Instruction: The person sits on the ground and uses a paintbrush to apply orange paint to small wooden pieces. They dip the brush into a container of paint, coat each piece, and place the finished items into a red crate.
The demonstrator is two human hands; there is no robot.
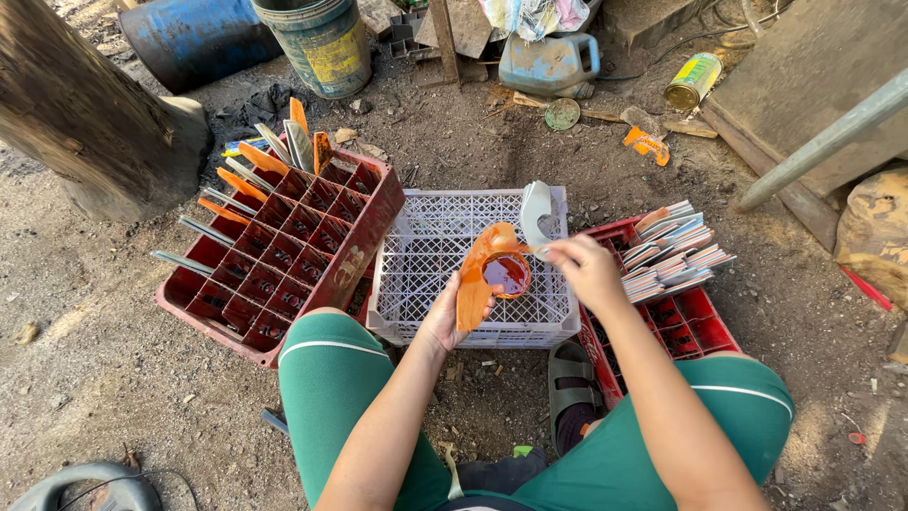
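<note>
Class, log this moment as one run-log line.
left hand: holds orange-coated piece | right hand: holds grey piece | below: white crate

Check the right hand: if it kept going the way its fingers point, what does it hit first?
The right hand points left toward the small cup of orange paint and the orange-coated blade in the left hand. Probably the cup rim first; depth is unclear.

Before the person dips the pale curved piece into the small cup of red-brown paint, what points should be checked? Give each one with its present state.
1. Left hand holds the paint cup level: ok.
2. Right hand grips the pale curved piece: ok; it is above the cup.
3. Paint left in the cup: ok, liquid shows.
4. White crate lies beneath to catch drips: ok.
5. Free slots in the left red crate: ok, many are empty.
6. Paint on the left fingers: not ok, they look stained orange.
</note>
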